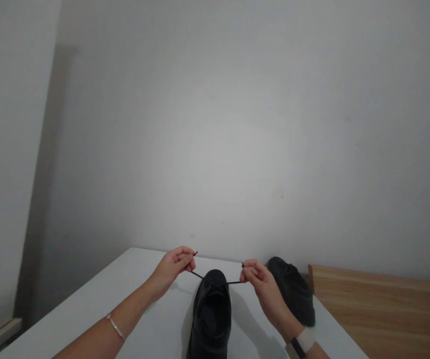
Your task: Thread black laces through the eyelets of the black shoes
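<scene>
Head view, and there sat the black shoe on the white table, toe low between left hand and right hand, each pinching a taut lace in curled fingers, a second shoe beside the right.

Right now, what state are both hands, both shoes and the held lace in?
Left hand: closed, pinching one lace end
Right hand: closed, pinching the other end
Lace: drawn out to both sides, no bow visible
Near shoe: upright on the table
Other shoe: lacing unclear
</scene>
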`<state>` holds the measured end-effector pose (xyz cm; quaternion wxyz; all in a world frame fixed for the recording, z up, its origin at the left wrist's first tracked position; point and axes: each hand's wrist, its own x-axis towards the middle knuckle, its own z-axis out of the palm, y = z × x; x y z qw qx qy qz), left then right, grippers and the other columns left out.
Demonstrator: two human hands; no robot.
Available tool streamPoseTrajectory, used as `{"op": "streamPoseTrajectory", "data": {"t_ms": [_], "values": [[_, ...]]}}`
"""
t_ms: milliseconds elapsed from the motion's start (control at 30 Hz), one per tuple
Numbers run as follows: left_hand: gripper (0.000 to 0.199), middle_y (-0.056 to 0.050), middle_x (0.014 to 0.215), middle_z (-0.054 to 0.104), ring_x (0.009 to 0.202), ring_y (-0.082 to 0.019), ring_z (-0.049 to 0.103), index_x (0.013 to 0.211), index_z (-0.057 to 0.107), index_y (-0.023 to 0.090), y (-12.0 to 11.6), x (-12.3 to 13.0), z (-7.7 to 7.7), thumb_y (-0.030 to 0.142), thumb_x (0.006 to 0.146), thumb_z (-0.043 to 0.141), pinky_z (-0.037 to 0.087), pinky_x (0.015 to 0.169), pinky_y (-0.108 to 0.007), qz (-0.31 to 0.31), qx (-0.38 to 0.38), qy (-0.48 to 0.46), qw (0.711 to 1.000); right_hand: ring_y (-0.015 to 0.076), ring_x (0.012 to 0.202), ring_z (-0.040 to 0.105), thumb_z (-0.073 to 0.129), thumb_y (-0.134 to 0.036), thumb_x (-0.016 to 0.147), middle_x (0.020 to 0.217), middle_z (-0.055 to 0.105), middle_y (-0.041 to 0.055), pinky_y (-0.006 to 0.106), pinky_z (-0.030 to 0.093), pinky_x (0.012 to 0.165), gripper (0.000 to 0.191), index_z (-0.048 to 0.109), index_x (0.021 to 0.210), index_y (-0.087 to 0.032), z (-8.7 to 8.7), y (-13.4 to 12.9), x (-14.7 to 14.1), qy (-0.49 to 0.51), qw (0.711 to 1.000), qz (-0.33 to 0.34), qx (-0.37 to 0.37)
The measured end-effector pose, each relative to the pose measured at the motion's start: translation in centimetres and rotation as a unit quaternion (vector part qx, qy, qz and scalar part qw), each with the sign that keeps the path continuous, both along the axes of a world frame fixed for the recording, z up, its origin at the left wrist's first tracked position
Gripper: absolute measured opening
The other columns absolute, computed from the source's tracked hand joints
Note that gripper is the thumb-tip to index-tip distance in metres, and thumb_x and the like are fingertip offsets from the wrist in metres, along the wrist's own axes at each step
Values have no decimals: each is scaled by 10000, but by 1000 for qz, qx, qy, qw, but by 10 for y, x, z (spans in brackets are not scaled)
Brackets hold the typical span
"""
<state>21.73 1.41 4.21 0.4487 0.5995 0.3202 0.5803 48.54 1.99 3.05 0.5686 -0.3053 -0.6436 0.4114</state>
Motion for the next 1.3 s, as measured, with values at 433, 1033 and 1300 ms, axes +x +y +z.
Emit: {"op": "streamPoseTrajectory", "data": {"t_ms": [433, 1033, 1300], "values": [[157, -33, 868, 697, 854, -190, 573, 836, 653, 200, -22, 13, -12, 291, 874, 531, 335, 876, -323, 93, 180, 443, 874, 194, 832, 582, 615, -221, 834, 807, 678, 4, 348, 340, 851, 63, 650, 784, -205, -2, -26, -4, -402, 887, -133, 185], [115, -42, 800, 664, 808, -173, 589, 772, 722, 177, -26, 27, -14, 162, 818, 618, 409, 744, -261, 114, 160, 396, 897, 177, 821, 542, 588, -75, 785, 825, 606, 22, 272, 379, 759, 131, 637, 740, -189, 4, -29, -7, -404, 890, -122, 174], [151, -31, 757, 665, 694, -159, 588, 883, 698, 164, -38, 37, -8, 224, 798, 587, 413, 661, -241, 114, 125, 397, 902, 158, 748, 549, 505, -30, 761, 794, 578, 19, 248, 380, 687, 199, 623, 735, -188, 2, -26, -13, -410, 888, -122, 168]]}}
